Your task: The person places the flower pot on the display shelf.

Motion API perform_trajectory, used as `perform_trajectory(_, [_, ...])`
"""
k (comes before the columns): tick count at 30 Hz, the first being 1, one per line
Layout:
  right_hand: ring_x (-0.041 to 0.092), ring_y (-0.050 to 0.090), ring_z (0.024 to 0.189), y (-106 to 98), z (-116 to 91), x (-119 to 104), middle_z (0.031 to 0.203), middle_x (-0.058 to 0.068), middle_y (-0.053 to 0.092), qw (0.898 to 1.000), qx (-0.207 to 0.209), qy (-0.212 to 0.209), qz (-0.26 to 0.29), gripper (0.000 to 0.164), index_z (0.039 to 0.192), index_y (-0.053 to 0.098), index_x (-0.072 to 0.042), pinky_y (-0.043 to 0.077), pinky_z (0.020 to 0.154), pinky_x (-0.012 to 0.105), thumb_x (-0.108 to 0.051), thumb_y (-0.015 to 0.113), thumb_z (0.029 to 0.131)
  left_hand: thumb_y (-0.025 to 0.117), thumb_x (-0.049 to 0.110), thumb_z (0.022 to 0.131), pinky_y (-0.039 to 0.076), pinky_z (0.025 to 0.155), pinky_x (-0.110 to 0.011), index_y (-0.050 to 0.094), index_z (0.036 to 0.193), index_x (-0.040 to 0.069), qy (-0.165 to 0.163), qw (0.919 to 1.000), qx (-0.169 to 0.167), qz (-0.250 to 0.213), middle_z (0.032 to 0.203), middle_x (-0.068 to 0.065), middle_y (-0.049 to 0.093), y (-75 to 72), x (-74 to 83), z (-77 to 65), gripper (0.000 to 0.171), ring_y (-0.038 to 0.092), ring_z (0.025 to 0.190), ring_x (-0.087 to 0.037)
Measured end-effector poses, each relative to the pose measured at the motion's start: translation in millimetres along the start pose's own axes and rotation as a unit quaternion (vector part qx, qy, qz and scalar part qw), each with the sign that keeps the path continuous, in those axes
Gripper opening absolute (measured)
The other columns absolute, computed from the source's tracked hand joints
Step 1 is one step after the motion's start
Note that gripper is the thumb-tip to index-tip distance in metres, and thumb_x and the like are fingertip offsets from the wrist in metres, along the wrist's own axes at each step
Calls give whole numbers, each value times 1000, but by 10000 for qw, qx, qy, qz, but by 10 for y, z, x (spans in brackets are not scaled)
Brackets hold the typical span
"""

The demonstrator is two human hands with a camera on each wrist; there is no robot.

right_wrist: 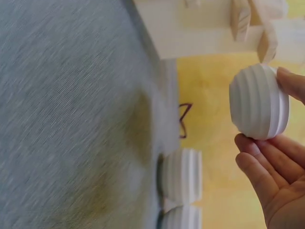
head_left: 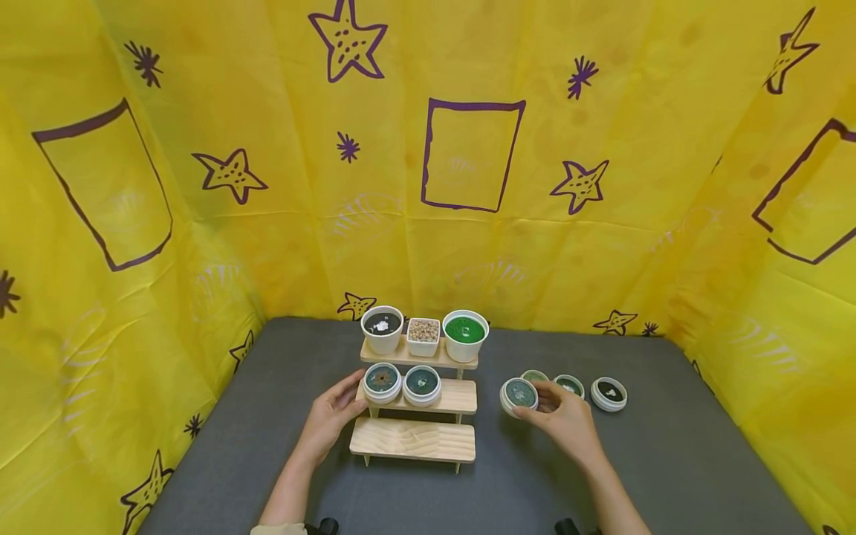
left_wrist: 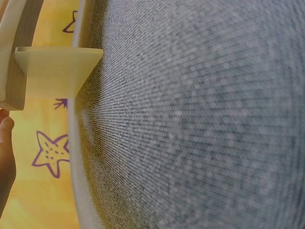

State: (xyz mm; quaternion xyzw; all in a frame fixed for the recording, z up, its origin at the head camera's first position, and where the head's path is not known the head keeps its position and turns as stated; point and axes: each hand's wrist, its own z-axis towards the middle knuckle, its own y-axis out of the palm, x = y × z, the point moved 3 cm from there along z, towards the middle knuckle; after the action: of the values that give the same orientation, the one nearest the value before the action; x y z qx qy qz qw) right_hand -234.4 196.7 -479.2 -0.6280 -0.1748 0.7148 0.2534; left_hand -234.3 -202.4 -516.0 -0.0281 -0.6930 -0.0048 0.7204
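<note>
My right hand (head_left: pixel 565 420) pinches a small white ribbed pot (head_left: pixel 519 396) with a grey-teal top between thumb and fingers. In the right wrist view this pot (right_wrist: pixel 257 102) is held above the grey table. My left hand (head_left: pixel 332 416) rests its fingers against the left end of the middle shelf of a wooden three-tier stand (head_left: pixel 414 438). Close to those fingertips sits a ribbed pot with a brown-centred top (head_left: pixel 382 382), with a dark teal-topped pot (head_left: pixel 422 386) beside it. In the left wrist view the left hand (left_wrist: pixel 5 162) shows only partly, by the shelf's end.
The top tier carries a dark-filled cup (head_left: pixel 383 330), a square gravel cup (head_left: pixel 423 337) and a green-filled cup (head_left: pixel 465 336). Behind the right hand stand a pale green-topped pot (head_left: pixel 534 376), another pot (head_left: pixel 570 385) and a black-topped one (head_left: pixel 608 394). Yellow cloth (head_left: pixel 301 245) surrounds the table (head_left: pixel 254 431).
</note>
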Motion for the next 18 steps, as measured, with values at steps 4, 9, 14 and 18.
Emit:
perform_trajectory(4, [15,73,94,34,6,-133,105,10,77,9997,-4,-162,195,56,117,71,-10,59,80,22,-29,91,68,67,6,92,49,91,-10,43,147,0,22,10000,-32,-3,153,-21,43,0,-9,4,61,53,113,17])
perform_trajectory(9, [15,71,95,94,2,-286,103,9,76,9986,-45,-308,435,53,114,71,-10,60,83,24,-24,91,67,68,8,91,50,90,-10,43,147,0,34,10000,-48,-1,153,-22,44,2,-17,3,62,54,113,17])
perform_trajectory(14, [17,71,97,165,-13,-407,103,7,75,9980,-131,-340,525,53,114,72,-11,60,86,28,-22,92,66,68,8,92,50,90,-10,43,147,0,53,10000,-48,4,152,-22,44,2,-10,0,61,54,113,17])
perform_trajectory(18, [17,71,97,225,-24,-478,103,9,76,9969,-173,-464,614,54,114,72,-8,60,85,27,-21,92,66,67,7,92,50,90,-10,43,147,0,73,10000,-67,4,152,-22,44,0,-6,-4,61,54,113,16])
